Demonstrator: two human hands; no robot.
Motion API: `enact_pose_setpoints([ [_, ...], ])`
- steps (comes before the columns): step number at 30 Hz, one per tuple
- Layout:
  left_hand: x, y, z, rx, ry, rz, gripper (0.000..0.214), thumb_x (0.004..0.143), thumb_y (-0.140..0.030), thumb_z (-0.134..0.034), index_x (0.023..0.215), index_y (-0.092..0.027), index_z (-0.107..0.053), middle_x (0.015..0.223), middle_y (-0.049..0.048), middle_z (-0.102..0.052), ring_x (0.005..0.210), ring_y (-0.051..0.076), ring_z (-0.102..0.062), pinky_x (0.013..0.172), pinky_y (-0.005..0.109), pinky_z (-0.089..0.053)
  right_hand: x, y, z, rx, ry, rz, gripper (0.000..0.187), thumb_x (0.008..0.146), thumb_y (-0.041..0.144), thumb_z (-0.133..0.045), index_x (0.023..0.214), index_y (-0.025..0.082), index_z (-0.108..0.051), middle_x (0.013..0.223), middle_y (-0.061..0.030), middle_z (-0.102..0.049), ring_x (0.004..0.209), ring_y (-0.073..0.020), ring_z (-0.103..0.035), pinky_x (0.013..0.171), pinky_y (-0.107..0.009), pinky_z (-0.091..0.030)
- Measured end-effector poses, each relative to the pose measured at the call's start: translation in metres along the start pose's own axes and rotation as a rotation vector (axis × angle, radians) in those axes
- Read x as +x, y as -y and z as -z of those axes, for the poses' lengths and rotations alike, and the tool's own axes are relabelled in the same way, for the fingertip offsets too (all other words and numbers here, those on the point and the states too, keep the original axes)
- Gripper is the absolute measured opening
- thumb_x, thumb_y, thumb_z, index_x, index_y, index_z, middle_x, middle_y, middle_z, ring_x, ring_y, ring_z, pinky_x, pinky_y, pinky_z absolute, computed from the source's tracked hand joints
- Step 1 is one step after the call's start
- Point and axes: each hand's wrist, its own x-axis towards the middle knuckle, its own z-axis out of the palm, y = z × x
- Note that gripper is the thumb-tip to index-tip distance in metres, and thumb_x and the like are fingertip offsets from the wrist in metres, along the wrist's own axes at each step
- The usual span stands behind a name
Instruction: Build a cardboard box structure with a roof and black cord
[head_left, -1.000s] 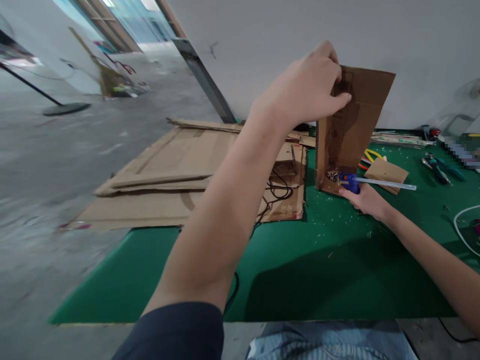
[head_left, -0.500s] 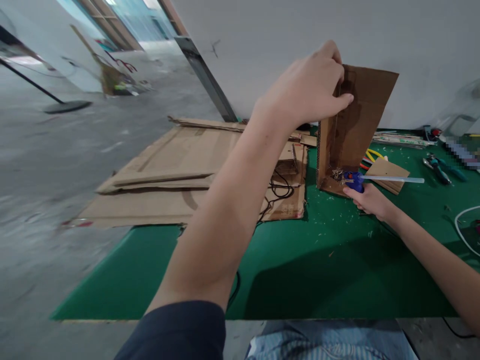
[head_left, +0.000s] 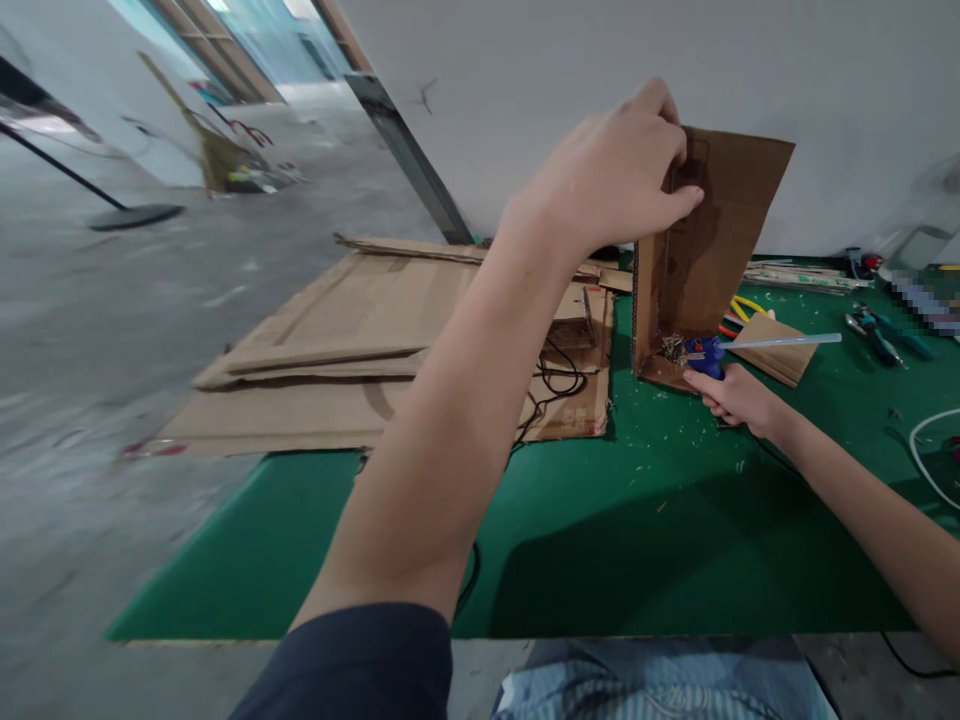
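My left hand [head_left: 626,170] grips the upper left edge of a brown cardboard piece [head_left: 724,210], folded with upright walls and a base on the table. In my right hand [head_left: 735,395] is a blue glue gun [head_left: 705,357], held low at the open front of the cardboard. A long translucent glue stick [head_left: 784,342] sticks out of the gun's back end to the right. The gun's nozzle points left into the cardboard's lower corner, beside a small heap of bits [head_left: 673,348]. My left fingertips are partly hidden behind the cardboard edge.
Flattened cardboard sheets [head_left: 330,320] lie on the left of the green table [head_left: 585,540], with a black cable [head_left: 559,385] over them. On the right are yellow-handled pliers [head_left: 746,306], a small cardboard square [head_left: 787,350], more pliers [head_left: 874,335] and a white cable [head_left: 919,435].
The glue gun's back end and its glue stick have tilted slightly upward. My left hand keeps its grip on the cardboard; the view has shifted very slightly.
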Motion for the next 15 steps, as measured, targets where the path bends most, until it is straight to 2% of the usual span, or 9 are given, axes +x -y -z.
enact_pose_setpoints([
  [5,0.0015,0.0017,-0.0010,0.006,-0.009,-0.011,0.025,0.086,-0.040,-0.051,0.095,-0.026,-0.069,0.128,0.0086,-0.054,0.123,0.032,-0.055,0.111,0.046,-0.041,0.0005,-0.0002,0.0004,0.003,0.008,-0.006,0.043,0.080,0.061,-0.062,0.076,0.021,-0.046,0.059,0.0044,-0.041,0.045,-0.0062,-0.034,0.036,-0.019,-0.019],
  [11,0.0039,0.0015,-0.0017,0.021,0.011,-0.021,0.032,0.086,-0.038,-0.052,0.103,-0.017,-0.070,0.128,0.0141,-0.054,0.124,0.035,-0.054,0.111,0.049,-0.041,0.0003,-0.0019,0.0010,-0.009,-0.005,0.000,0.044,0.080,0.060,-0.062,0.072,0.022,-0.042,0.058,0.0045,-0.040,0.045,-0.0062,-0.033,0.036,-0.019,-0.018],
  [15,0.0034,-0.0013,0.0021,0.035,0.029,0.000,0.027,0.087,-0.037,-0.052,0.103,-0.024,-0.069,0.128,0.0110,-0.054,0.124,0.033,-0.056,0.109,0.046,-0.043,0.0001,-0.0025,0.0012,-0.010,-0.007,0.009,0.044,0.080,0.060,-0.062,0.071,0.022,-0.043,0.058,0.0042,-0.042,0.045,-0.0063,-0.034,0.036,-0.019,-0.019],
])
